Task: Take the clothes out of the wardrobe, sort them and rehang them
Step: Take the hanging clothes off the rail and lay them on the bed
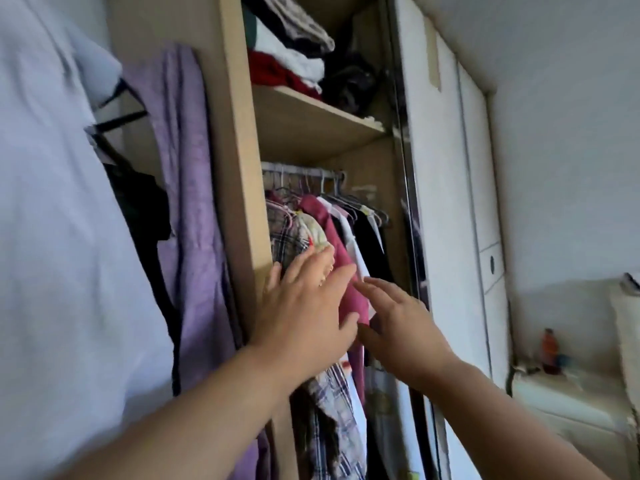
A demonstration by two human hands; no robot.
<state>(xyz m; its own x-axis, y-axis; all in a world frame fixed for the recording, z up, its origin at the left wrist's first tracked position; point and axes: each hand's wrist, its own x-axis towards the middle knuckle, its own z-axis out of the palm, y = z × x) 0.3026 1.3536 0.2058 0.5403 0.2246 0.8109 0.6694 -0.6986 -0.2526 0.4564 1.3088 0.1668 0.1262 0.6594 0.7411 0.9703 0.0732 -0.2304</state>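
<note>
Clothes hang in a tight row from the rail (298,167) inside the wardrobe (239,168); none is out yet.

Key relation: the magenta garment (332,233) hangs straight ahead of both hands and a little above them. Its long axis runs down from the hanger, and its lower part drops between the two hands. The plaid shirt (289,237) is just to its left; the white garment (351,244) and dark ones are just to its right.

Left hand (304,306): nearer. Fingers straight and slightly spread, laid flat where plaid and magenta meet; grips nothing. Forearm rises from lower left.

Right hand (401,323): fingers straight and relaxed, tips at the magenta garment's right edge, thumb low; holds nothing. Whether the tips touch cloth cannot be told. Forearm rises from lower right.

Judgement: the hands bracket the magenta garment to part it from its neighbours. The hangers sit well above both hands, so lifting one off calls for a reach upward.

A purple garment (187,220) hangs outside, on the wardrobe's left side.
</note>
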